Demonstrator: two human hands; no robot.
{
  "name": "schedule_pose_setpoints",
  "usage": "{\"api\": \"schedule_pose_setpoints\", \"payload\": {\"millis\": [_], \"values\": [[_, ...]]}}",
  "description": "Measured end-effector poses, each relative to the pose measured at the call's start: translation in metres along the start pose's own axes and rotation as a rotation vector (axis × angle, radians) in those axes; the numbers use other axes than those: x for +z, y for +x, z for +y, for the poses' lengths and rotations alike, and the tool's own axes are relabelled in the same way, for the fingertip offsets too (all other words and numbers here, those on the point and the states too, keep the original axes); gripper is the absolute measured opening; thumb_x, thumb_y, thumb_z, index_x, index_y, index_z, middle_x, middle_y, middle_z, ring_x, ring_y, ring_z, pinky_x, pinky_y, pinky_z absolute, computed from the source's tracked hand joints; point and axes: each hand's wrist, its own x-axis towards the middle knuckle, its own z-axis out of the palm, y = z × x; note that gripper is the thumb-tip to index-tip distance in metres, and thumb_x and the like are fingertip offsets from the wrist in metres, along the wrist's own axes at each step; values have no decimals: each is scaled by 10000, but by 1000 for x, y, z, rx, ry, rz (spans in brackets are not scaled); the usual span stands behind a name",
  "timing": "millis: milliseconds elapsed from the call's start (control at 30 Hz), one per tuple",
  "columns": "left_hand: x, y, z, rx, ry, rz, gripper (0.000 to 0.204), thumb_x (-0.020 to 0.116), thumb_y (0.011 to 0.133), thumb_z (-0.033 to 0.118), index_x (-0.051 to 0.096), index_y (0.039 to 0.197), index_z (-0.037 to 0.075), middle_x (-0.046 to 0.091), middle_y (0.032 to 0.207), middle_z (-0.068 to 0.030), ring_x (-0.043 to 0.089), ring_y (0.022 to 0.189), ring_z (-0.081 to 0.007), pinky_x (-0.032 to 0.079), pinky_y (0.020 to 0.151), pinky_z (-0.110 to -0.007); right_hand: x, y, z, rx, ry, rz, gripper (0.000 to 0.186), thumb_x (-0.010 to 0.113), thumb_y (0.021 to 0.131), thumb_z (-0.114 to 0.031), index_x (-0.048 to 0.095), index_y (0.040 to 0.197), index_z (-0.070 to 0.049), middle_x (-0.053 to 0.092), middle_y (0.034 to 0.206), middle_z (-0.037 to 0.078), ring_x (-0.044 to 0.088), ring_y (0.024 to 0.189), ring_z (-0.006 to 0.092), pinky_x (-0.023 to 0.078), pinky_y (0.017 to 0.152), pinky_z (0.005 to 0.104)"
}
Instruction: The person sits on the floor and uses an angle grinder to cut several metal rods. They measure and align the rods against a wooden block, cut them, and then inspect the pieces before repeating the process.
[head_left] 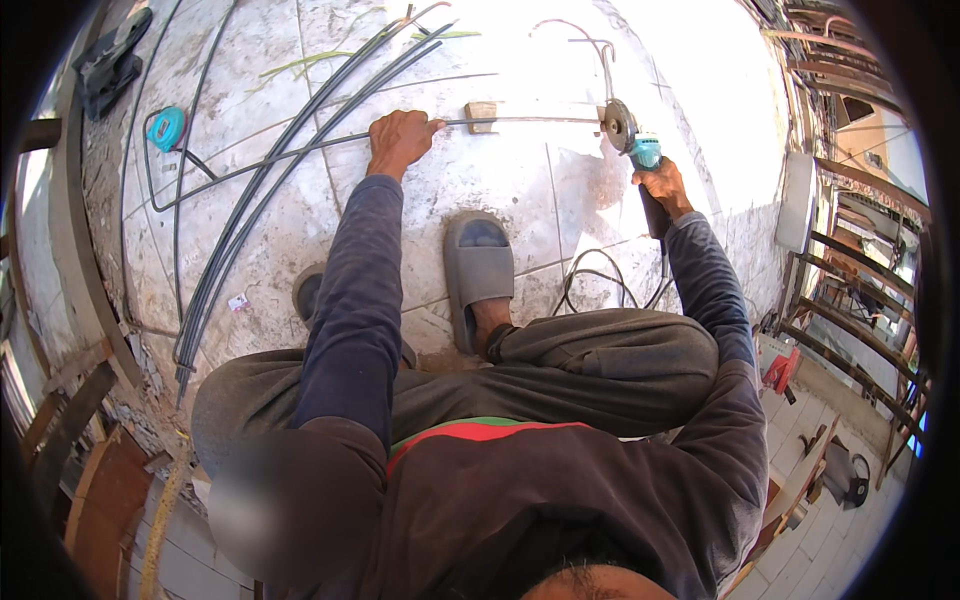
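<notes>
My left hand (398,140) grips a thin metal rod (545,119) that runs across a small wooden block (481,112) on the tiled floor. One end of this rod is bent, at the left. In my right hand (662,182) is a teal angle grinder (645,150); its disc (620,125) stands upright at or against the rod's right part, too small to tell if they touch. A black cable (590,283) loops below the grinder. A hook-shaped bent rod (604,65) lies above the disc.
Several long dark rods (250,210) lie at the left, near a teal tape measure (169,129) and dark cloth (105,67). My sandalled foot (478,260) is in the middle. Timber frames (860,265) line the right edge, planks (90,365) the left.
</notes>
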Motion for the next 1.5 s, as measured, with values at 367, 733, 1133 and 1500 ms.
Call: {"api": "schedule_pose_setpoints", "payload": {"millis": [367, 733, 1133, 1500], "values": [[0, 3, -2, 4, 20, -22, 449, 555, 911, 515, 733, 901, 103, 712, 885, -146, 665, 914, -317, 477, 792, -453, -3, -10, -6, -7, -7, -26, 592, 758, 563, -264, 624, 1036, 66, 671, 883, 185, 649, 781, 294, 524, 713, 396], [-1, 2, 0, 12, 30, -22, 448, 545, 920, 508, 729, 901, 101, 709, 871, -143, 662, 917, -313, 476, 798, -454, -6, 3, -11, -8, 16, -31, 575, 767, 559, -254, 636, 1016, 70, 675, 886, 178, 648, 795, 291, 517, 730, 385], [0, 3, -1, -11, 13, -29, 442, 547, 927, 490, 730, 962, 89, 715, 928, -151, 660, 952, -317, 470, 817, -455, -8, 2, -14, -32, 22, -16, 544, 759, 562, -255, 648, 979, 76, 671, 838, 171, 640, 762, 272, 514, 700, 377], [0, 4, -2, 10, -35, -19, 438, 558, 915, 489, 727, 899, 85, 708, 886, -161, 661, 921, -333, 460, 805, -469, -7, 0, -5, -51, -28, 11, 587, 765, 527, -266, 649, 983, 85, 675, 861, 194, 647, 778, 295, 516, 712, 394]]}}
